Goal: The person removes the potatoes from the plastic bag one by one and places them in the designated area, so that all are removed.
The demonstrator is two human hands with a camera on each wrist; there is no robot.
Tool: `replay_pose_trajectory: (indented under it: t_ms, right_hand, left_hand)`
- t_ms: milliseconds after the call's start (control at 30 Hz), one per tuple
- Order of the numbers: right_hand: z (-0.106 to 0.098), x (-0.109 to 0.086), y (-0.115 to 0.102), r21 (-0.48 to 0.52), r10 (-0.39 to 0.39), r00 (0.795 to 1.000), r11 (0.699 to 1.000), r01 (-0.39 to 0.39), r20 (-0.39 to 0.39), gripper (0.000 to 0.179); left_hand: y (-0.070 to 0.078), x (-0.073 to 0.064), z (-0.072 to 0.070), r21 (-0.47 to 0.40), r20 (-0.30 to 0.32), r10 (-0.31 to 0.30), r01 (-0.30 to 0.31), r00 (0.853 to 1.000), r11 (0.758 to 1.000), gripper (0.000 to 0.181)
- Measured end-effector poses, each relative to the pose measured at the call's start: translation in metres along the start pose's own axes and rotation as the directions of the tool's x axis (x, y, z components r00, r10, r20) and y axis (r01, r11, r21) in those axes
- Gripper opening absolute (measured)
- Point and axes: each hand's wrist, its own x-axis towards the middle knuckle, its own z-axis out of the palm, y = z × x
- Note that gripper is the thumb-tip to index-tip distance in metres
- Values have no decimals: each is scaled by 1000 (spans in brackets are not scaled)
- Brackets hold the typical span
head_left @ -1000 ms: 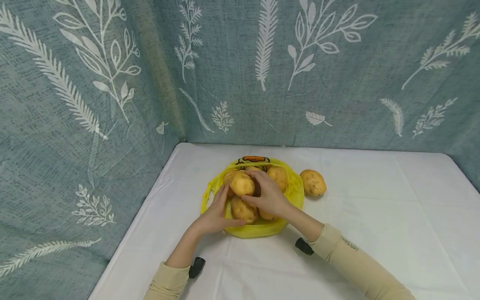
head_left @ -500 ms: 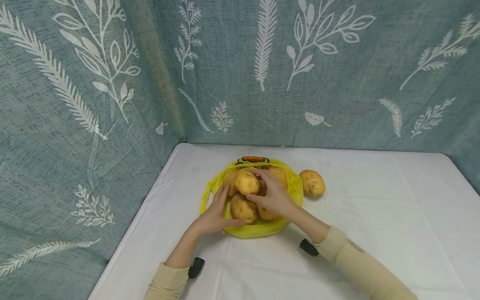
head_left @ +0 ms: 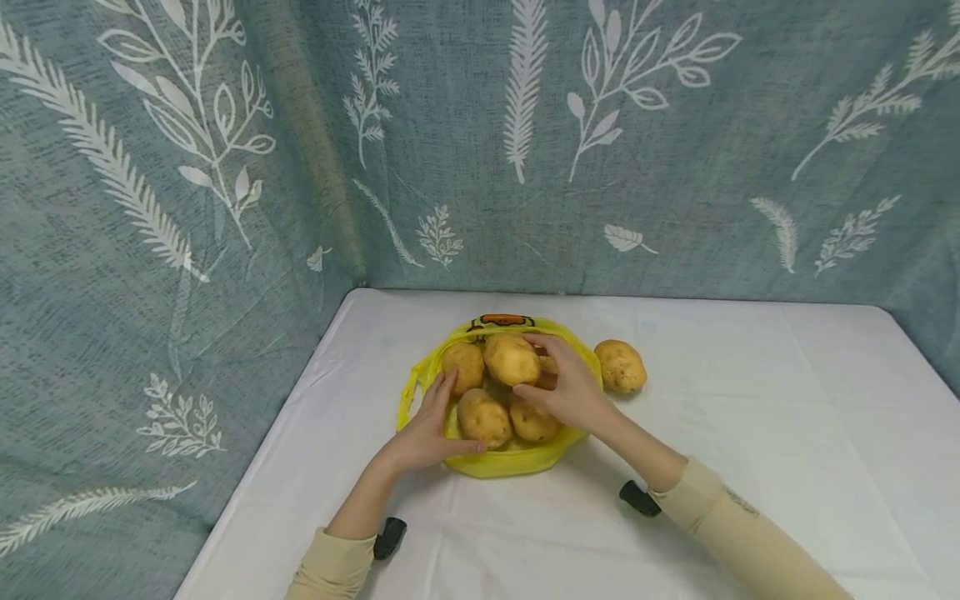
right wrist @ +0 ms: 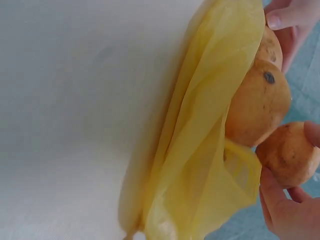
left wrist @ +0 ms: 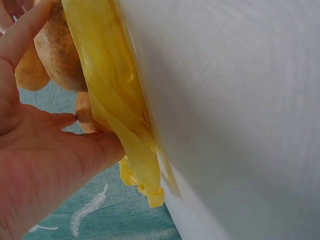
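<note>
A yellow plastic bag (head_left: 501,461) lies open on the white table (head_left: 750,433) with several potatoes inside. My right hand (head_left: 553,377) grips one potato (head_left: 512,358) just above the others in the bag. My left hand (head_left: 431,421) holds the bag's near left rim, thumb on the outside and fingers inside. In the left wrist view that hand (left wrist: 45,165) pinches the yellow bag (left wrist: 117,105) beside a potato (left wrist: 60,47). The right wrist view shows the held potato (right wrist: 287,152) against my fingers (right wrist: 277,210), next to the bag (right wrist: 200,150).
One loose potato (head_left: 620,366) lies on the table just right of the bag. Teal curtains with white leaf prints (head_left: 187,208) close off the back and left sides. The white cloth stretches away to the right and front.
My right hand has carried its potato to the right and a little farther back over the bag. The left hand has stayed on the bag's rim.
</note>
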Motion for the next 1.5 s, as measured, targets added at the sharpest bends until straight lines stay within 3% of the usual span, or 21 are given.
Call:
replay_pose_trajectory:
  t_ms: [367, 800, 1500]
  right_hand:
    - [-20, -11, 5, -11, 53, 997, 998, -54, -49, 68]
    - [-53, -22, 14, -14, 25, 993, 1000, -27, -118, 68]
    - [-103, -49, 39, -104, 114, 963, 984, -143, -244, 71]
  left_hand:
    - [0, -1, 1, 16, -9, -10, 10, 1000, 1000, 117]
    - [3, -1, 1, 18, -12, -23, 23, 1000, 1000, 118]
    - [1, -1, 2, 7, -3, -20, 20, 1000, 1000, 116]
